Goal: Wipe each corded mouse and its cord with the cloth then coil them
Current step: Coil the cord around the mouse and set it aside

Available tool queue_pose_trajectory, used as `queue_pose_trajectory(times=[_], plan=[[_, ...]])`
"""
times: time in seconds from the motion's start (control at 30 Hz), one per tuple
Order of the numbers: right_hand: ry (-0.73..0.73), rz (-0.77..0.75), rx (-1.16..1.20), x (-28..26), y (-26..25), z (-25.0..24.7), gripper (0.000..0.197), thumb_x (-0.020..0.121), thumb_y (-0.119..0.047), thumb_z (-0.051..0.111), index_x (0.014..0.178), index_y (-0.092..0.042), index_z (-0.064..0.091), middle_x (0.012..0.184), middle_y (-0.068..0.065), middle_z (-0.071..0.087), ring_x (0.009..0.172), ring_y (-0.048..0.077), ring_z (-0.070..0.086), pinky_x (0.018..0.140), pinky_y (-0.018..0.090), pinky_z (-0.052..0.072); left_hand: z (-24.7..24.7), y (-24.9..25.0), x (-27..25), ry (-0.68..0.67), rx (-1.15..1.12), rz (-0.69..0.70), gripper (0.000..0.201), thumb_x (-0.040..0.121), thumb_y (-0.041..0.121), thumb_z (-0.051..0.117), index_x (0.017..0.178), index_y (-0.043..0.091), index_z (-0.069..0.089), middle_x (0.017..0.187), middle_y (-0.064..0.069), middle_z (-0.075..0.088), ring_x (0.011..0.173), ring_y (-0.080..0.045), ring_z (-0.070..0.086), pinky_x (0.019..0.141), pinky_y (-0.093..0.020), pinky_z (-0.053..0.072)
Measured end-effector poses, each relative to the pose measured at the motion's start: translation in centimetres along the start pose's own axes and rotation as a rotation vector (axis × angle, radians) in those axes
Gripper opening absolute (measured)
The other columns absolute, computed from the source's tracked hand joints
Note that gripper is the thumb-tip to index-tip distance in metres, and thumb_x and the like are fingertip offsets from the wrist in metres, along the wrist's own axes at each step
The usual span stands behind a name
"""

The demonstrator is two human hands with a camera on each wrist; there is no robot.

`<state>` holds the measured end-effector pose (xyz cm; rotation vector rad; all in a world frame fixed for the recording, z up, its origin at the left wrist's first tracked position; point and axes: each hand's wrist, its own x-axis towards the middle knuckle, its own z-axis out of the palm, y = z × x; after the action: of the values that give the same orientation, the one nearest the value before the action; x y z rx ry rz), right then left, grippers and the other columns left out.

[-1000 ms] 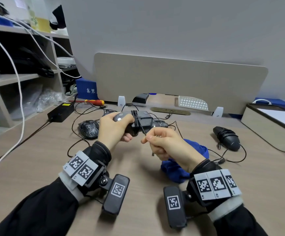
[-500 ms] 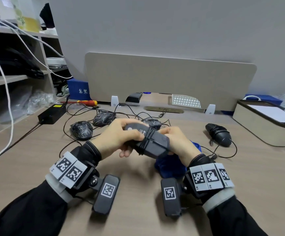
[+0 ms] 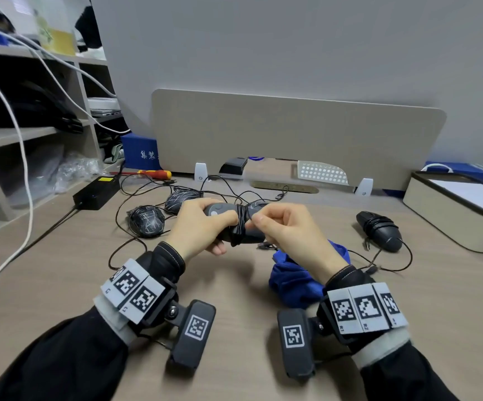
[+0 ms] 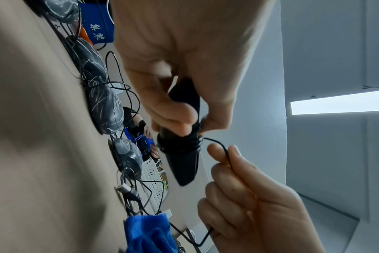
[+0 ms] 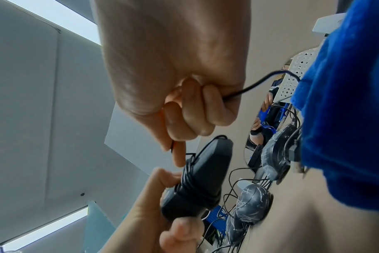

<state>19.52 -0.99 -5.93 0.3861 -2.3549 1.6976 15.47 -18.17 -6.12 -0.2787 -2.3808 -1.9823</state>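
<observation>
My left hand (image 3: 205, 224) grips a black corded mouse (image 3: 236, 227) above the desk, with several turns of its cord (image 3: 241, 227) wrapped round its middle. My right hand (image 3: 272, 227) pinches the free cord between thumb and forefinger just right of the wraps. In the left wrist view the cord (image 4: 220, 144) runs from the mouse (image 4: 182, 157) into the right hand (image 4: 238, 179). The right wrist view shows the cord's tail (image 5: 260, 82) leaving the fist (image 5: 184, 102). A blue cloth (image 3: 292, 276) lies crumpled under my right wrist.
A black mouse with its cord coiled round it (image 3: 379, 230) lies to the right. Three patterned mice (image 3: 146, 221) (image 3: 182, 199) (image 3: 259, 205) with loose tangled cords lie behind my hands. A power brick (image 3: 95, 192), a screwdriver (image 3: 153, 173) and a box (image 3: 451, 209) ring the desk.
My right hand has carried the cord round the mouse and come back on top of it. The mouse has turned more level in my left hand.
</observation>
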Motion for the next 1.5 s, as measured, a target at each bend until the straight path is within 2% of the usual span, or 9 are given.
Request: queue_pose_trajectory(times=[0.13,0.27,0.53,0.73,0.83,0.9,1.07,1.27,1.5], plan=[[-0.132,-0.009,0.035,-0.1,0.0,0.1,0.025,0.104,-0.009,0.049,0.099,0.006,0.068,0.046,-0.013,0.039,0.044,0.002,0.031,0.058,0.022,0.035,0.1,0.1,0.2,0.114,-0.108,0.029,0.001,0.084,0.004,0.065,0.084,0.005,0.066,0.058,-0.009,0.062,0.034,-0.025,0.051,0.035,-0.023,0.043],[-0.312,-0.006,0.05,-0.5,0.0,0.9,0.027,0.106,-0.011,0.044,0.103,-0.003,0.069,0.051,-0.011,0.036,0.046,0.006,0.029,0.044,0.016,0.024,-0.2,0.3,0.2,0.189,-0.269,0.011,0.007,0.086,0.005,0.064,0.079,0.006,0.063,0.049,-0.009,0.058,0.033,-0.019,0.052,0.034,-0.019,0.041],[-0.455,0.108,0.055,-0.6,0.3,0.8,0.03,0.108,-0.013,0.038,0.116,-0.006,0.067,0.056,-0.001,0.033,0.051,0.012,0.024,0.043,0.018,0.02,-0.8,0.6,-0.1,-0.039,-0.618,0.004,0.012,0.094,0.014,0.055,0.091,0.002,0.057,0.072,-0.01,0.06,0.038,-0.012,0.044,0.032,-0.016,0.034],[-0.102,0.259,-0.054,-0.3,0.3,-0.3,0.027,0.1,-0.011,0.053,0.076,-0.007,0.064,0.051,-0.005,0.038,0.047,0.01,0.029,0.044,0.018,0.023,-0.8,0.8,-0.6,-0.322,-0.455,0.128,0.058,0.066,0.029,0.064,0.101,-0.015,0.054,0.07,-0.014,0.052,0.035,-0.016,0.036,0.031,-0.013,0.026],[0.083,0.235,-0.046,0.1,0.6,-0.9,0.027,0.09,-0.001,0.062,0.064,-0.006,0.056,0.058,0.008,0.043,0.056,0.016,0.035,0.047,0.021,0.029,-0.5,0.9,-1.1,-0.335,-0.309,0.142,0.047,0.064,0.02,0.067,0.1,-0.01,0.06,0.065,-0.016,0.056,0.029,-0.018,0.039,0.031,-0.013,0.028],[0.186,0.207,-0.007,0.5,1.0,-1.2,0.032,0.083,0.001,0.071,0.055,-0.011,0.061,0.053,0.005,0.054,0.056,0.016,0.044,0.052,0.024,0.036,-0.6,1.2,-1.4,-0.337,-0.167,0.164,0.035,0.07,0.013,0.064,0.103,0.002,0.067,0.067,-0.016,0.062,0.03,-0.02,0.044,0.031,-0.016,0.032],[0.26,0.062,0.015,0.6,0.8,-1.5,0.027,0.078,-0.013,0.084,0.071,0.005,0.064,0.067,0.019,0.068,0.061,0.014,0.059,0.062,0.027,0.05,-0.5,1.3,-1.6,-0.369,0.094,0.192,0.024,0.084,-0.004,0.066,0.104,0.009,0.068,0.067,-0.021,0.064,0.033,-0.021,0.05,0.032,-0.021,0.038],[0.189,-0.048,0.037,0.4,0.3,-0.8,0.02,0.092,-0.009,0.069,0.072,-0.006,0.066,0.059,-0.002,0.062,0.049,0.003,0.047,0.051,0.013,0.036,-0.2,0.6,-0.6,-0.135,0.136,0.107,0.014,0.083,0.003,0.066,0.097,0.007,0.067,0.057,-0.014,0.064,0.035,-0.025,0.052,0.034,-0.023,0.042],[-0.062,0.02,0.128,0.1,0.3,0.5,0.021,0.103,0.0,0.045,0.11,0.003,0.065,0.05,-0.012,0.046,0.045,0.002,0.036,0.042,0.013,0.027,-0.5,0.3,0.1,0.093,-0.031,0.066,0.008,0.082,0.006,0.067,0.09,0.005,0.067,0.065,-0.016,0.064,0.036,-0.027,0.054,0.035,-0.024,0.045]])
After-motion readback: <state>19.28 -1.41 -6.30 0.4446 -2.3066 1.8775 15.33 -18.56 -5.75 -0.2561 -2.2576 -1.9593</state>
